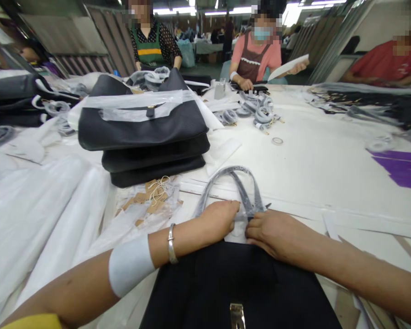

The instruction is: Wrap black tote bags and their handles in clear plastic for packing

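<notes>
Worktable (294, 169), white, one. On it, left of centre, we count three stacked black bags (140, 132); nearest us, one black handbag (233, 283), two plastic-wrapped handles (210, 185) raised. Our left hand (219, 219): narrow, contents unclear. Right hand (270, 230): curled at handle base, grip unreadable. One silver bracelet (171, 244); one gold clasp (237, 315).

Black bag (239, 283): smooth, matt, leather-like; clasp (237, 316) at its front, glossy gold-toned metal; handles (248, 176) above it, wrapped in clear shiny plastic; bench (294, 169) beneath it, smooth white.
</notes>
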`<state>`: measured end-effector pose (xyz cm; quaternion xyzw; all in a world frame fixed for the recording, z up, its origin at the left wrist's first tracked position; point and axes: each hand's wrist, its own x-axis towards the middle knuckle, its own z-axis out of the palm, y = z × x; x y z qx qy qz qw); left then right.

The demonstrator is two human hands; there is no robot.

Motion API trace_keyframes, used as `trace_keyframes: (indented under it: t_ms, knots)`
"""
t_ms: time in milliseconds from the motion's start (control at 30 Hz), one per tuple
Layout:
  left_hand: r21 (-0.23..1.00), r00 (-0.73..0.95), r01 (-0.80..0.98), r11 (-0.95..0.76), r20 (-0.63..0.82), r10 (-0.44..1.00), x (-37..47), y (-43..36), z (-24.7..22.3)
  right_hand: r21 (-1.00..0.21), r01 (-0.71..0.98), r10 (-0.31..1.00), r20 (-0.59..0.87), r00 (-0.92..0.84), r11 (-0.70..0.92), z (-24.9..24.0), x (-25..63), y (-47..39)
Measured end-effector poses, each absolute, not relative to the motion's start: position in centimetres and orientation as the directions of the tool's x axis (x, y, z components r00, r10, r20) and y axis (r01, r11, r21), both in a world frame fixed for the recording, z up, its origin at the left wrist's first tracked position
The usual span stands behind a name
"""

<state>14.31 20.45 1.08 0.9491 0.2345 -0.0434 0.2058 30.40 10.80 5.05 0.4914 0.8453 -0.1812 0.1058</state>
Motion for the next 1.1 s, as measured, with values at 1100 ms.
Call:
trace_keyframes:
  t_ms: [1100]
  knots:
    - [0.777, 0.823, 0.503, -0.378, -0.298, 0.483, 9.5, 20.6, 2.0, -0.713, 0.668, 0.976, 0.122, -0.183, 0.214, 11.6, 31.1, 15.6]
